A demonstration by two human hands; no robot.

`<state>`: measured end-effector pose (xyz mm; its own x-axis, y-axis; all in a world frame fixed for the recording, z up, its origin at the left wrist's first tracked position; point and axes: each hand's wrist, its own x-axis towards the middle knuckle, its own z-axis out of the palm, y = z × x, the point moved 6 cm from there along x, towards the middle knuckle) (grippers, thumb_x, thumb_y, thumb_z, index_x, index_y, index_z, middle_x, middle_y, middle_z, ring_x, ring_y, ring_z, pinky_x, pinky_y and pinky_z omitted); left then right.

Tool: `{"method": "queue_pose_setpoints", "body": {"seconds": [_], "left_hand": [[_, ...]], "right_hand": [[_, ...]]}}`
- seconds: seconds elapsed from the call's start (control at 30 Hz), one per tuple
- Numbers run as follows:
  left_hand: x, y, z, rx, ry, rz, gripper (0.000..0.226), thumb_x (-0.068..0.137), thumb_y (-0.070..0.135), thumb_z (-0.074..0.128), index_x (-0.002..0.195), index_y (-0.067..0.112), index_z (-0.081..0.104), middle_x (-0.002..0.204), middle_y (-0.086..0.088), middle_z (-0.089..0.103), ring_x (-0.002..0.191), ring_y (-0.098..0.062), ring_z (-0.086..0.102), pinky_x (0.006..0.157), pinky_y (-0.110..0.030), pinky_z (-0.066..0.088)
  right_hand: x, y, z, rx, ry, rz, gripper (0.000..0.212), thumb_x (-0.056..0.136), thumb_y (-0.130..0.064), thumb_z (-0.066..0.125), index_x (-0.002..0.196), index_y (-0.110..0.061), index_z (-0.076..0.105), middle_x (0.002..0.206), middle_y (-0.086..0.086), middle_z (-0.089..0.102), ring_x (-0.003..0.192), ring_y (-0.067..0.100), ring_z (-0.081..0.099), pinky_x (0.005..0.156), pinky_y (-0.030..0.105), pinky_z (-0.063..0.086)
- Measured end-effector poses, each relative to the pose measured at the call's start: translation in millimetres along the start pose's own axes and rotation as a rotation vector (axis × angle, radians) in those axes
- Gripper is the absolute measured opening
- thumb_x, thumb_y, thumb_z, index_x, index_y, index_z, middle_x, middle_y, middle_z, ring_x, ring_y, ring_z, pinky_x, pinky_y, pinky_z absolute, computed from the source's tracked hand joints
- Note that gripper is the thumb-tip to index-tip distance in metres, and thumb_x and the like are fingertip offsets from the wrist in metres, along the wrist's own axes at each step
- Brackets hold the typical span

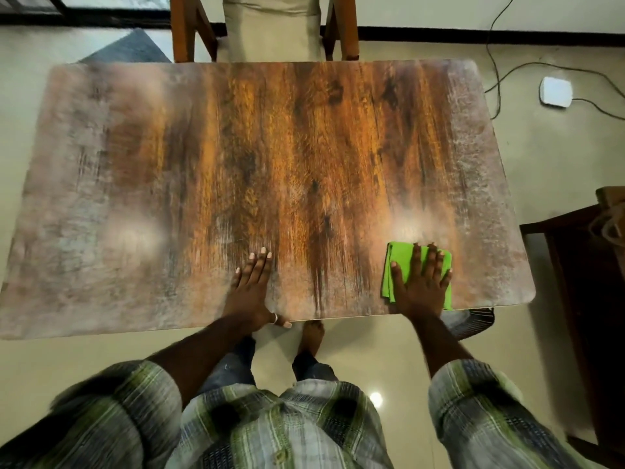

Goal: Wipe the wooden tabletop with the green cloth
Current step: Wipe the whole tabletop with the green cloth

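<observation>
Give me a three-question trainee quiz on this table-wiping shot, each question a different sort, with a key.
1. True or false: the left hand presses on the green cloth.
2. Where on the wooden tabletop does the cloth lie? A) far left corner B) centre C) near edge, towards the right end
3. Fill in: the right hand lies ____ on the cloth, fingers straight.
Key: 1 false, it rests on bare wood; 2 C; 3 flat.
</observation>
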<state>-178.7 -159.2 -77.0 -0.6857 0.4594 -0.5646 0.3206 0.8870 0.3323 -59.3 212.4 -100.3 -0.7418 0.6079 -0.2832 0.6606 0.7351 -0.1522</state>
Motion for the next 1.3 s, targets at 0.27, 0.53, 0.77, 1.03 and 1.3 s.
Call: {"method": "queue_pose_setpoints", "body": {"seconds": [0.27, 0.53, 0.77, 1.03, 1.3], "left_hand": [[1, -10, 2, 0.021, 0.015, 0.029, 0.154, 0.059, 0.083, 0.074, 0.159, 0.022, -0.026, 0.163, 0.004, -0.036, 0.152, -0.019, -0.029, 0.127, -0.045, -0.008], [2, -36, -14, 0.092, -0.032, 0.159, 0.140, 0.068, 0.075, 0.071, 0.163, 0.015, -0.012, 0.170, -0.004, -0.020, 0.158, -0.024, -0.014, 0.123, -0.050, -0.018], [-34, -182, -61, 0.115, -0.031, 0.080, 0.148, 0.062, 0.085, 0.068, 0.161, 0.020, -0.021, 0.166, -0.003, -0.032, 0.153, -0.027, -0.029, 0.123, -0.051, -0.017], [-66, -264, -78, 0.060, -0.051, -0.060, 0.152, 0.061, 0.072, 0.080, 0.159, 0.023, -0.025, 0.166, -0.001, -0.031, 0.151, -0.023, -0.032, 0.125, -0.058, -0.007], [-61, -270, -80, 0.030, -0.070, -0.097, 0.164, 0.043, 0.093, 0.071, 0.155, 0.032, -0.032, 0.164, -0.003, -0.036, 0.152, -0.030, -0.030, 0.116, -0.067, -0.013]], "right_hand": [[-69, -165, 49, -0.010, -0.003, -0.169, 0.079, 0.102, -0.070, 0.020, 0.167, -0.026, 0.012, 0.174, 0.011, 0.004, 0.160, 0.032, 0.001, 0.127, 0.060, 0.003], [-99, -246, 81, -0.018, -0.030, -0.130, 0.082, 0.100, -0.072, 0.019, 0.167, -0.026, 0.010, 0.173, 0.010, -0.007, 0.160, 0.030, -0.003, 0.127, 0.060, 0.003], [-99, -246, 78, -0.029, -0.049, -0.162, 0.084, 0.099, -0.074, 0.018, 0.167, -0.026, 0.007, 0.174, 0.009, -0.008, 0.160, 0.033, -0.004, 0.126, 0.062, 0.003], [-106, -248, 62, 0.053, -0.007, -0.073, 0.091, 0.099, -0.072, 0.041, 0.166, -0.019, 0.009, 0.173, 0.012, -0.001, 0.160, 0.035, 0.005, 0.125, 0.061, 0.011], [-110, -253, 63, 0.079, -0.062, -0.097, 0.083, 0.102, -0.067, 0.037, 0.167, -0.024, 0.006, 0.173, 0.007, -0.008, 0.160, 0.028, -0.006, 0.128, 0.054, 0.005]]}}
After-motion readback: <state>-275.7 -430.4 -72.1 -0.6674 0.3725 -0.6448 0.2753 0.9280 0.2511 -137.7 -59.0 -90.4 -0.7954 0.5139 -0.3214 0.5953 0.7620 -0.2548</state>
